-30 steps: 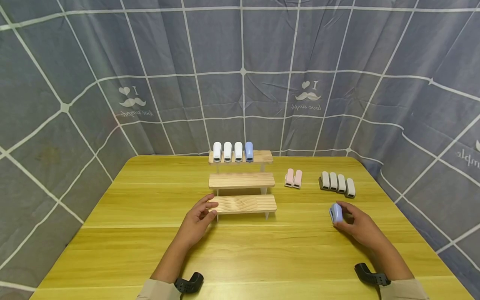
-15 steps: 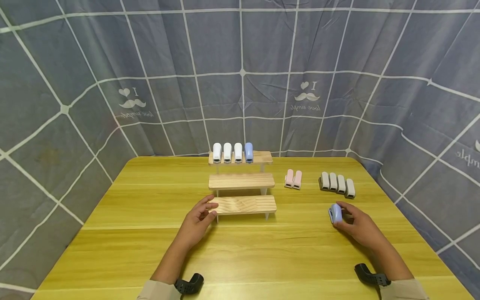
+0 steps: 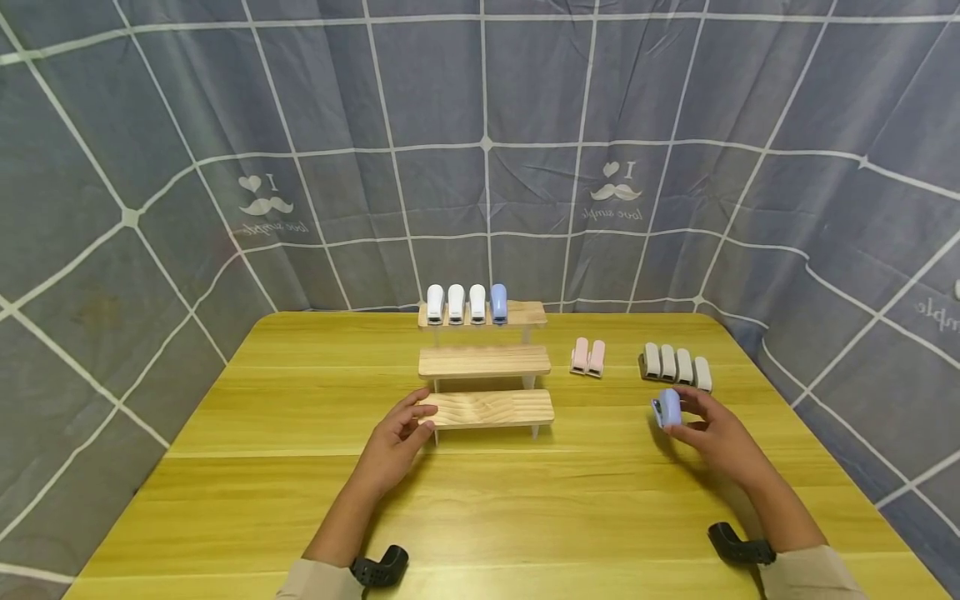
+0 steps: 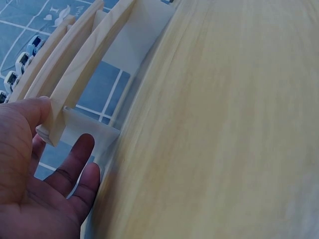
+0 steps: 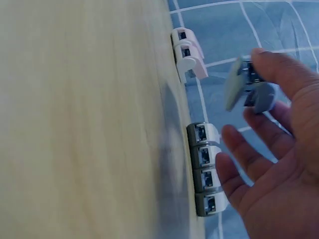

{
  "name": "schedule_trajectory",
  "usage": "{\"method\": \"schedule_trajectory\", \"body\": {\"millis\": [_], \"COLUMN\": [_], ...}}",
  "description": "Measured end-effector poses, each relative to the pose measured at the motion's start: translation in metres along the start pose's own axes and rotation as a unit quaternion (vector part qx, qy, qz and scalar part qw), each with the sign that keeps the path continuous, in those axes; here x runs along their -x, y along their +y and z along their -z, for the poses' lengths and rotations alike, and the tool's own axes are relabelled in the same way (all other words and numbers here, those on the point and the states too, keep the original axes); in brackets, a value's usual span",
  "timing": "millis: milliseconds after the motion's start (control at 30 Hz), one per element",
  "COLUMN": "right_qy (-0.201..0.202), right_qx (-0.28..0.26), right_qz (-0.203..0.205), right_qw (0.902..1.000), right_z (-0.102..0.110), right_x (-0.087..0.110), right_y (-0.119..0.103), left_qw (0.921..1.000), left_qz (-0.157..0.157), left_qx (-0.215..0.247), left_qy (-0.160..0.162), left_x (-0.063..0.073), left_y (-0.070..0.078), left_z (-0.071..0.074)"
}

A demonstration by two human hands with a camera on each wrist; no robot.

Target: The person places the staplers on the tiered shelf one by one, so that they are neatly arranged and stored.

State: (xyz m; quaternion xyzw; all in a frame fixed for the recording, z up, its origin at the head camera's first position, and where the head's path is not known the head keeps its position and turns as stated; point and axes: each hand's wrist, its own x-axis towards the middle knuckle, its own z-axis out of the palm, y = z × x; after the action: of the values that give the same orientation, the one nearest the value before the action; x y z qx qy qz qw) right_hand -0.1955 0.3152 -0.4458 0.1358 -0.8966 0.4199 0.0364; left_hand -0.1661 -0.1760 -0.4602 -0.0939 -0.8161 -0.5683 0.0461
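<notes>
My right hand point(image 3: 712, 433) pinches a blue mini stapler point(image 3: 670, 408) between thumb and fingers, tilted and raised above the table at the right. In the right wrist view the same blue stapler point(image 5: 250, 85) shows its metal mouth. At the centre stands a three-tier wooden display stand point(image 3: 487, 408). My left hand point(image 3: 393, 442) holds the left end of its lowest shelf point(image 4: 60, 117), thumb against the wood and the other fingers spread by the clear support. On the top tier are three white staplers point(image 3: 456, 304) and one blue stapler point(image 3: 498, 304), side by side.
Two pink staplers point(image 3: 587, 357) lie on the table right of the stand. Farther right is a row of several grey-and-white staplers point(image 3: 676, 367), just beyond my right hand. A grey checked curtain point(image 3: 540, 192) surrounds the back and sides of the wooden table point(image 3: 525, 517).
My right hand has lifted the blue stapler off the table, moving it slightly away from me and to the left. The left hand stays at the lowest shelf.
</notes>
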Motion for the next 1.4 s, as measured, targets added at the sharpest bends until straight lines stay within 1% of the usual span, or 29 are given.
{"method": "schedule_trajectory", "body": {"millis": [300, 633, 867, 967, 1133, 1200, 1400], "right_qy": [0.005, 0.006, -0.001, -0.003, -0.002, -0.001, 0.001], "right_qx": [0.017, -0.008, -0.036, -0.033, -0.037, -0.04, -0.043], "right_qz": [0.022, 0.035, 0.044, 0.049, 0.075, 0.082, 0.1], "right_qw": [0.9996, 0.9993, 0.9984, 0.9983, 0.9965, 0.9958, 0.9941], "right_z": [-0.005, -0.009, -0.015, -0.019, -0.026, -0.029, -0.037], "right_x": [-0.021, -0.041, -0.055, -0.061, -0.073, -0.077, -0.087], "right_y": [-0.019, -0.049, -0.064, -0.07, -0.082, -0.086, -0.1], "left_qw": [1.0, 1.0, 0.9999, 0.9999, 0.9999, 0.9999, 0.9999], "left_qz": [0.002, 0.005, -0.009, -0.011, -0.004, -0.009, -0.008], "left_qx": [-0.007, -0.006, -0.005, -0.005, -0.005, -0.006, 0.002], "left_qy": [0.003, 0.004, 0.009, 0.01, 0.011, 0.011, 0.01], "left_x": [0.0, 0.001, 0.002, 0.002, 0.001, 0.001, 0.002], "left_y": [-0.001, -0.001, -0.001, -0.002, -0.001, -0.001, 0.002], "left_z": [0.002, 0.001, 0.0, -0.001, -0.001, -0.001, -0.001]}}
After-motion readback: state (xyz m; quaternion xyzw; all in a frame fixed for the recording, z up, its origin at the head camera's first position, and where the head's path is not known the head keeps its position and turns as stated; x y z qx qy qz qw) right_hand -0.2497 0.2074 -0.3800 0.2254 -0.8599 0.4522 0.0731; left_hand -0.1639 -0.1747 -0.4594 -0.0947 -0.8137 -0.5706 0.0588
